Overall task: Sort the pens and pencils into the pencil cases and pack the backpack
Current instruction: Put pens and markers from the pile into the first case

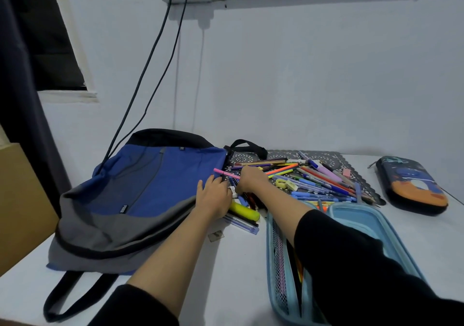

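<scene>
- Evidently mid-sorting: blue-and-grey backpack (140,192) lies flat just left of the left hand.
- Open light-blue pencil case (356,215) under the right forearm; zipped space-print pencil case (411,185) well right of both hands.
- Pens and pencils (321,177) heaped beneath the hands.
- Left hand (213,196) rests flat on them; right hand (251,179) curls into the heap, grip unclear; next, pinch one kind out.

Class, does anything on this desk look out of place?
Yes: the coloured pens and pencils lie in a crisscrossed heap, some spilling off the dark patterned mat beside the blue and grey fabric backpack.
</scene>
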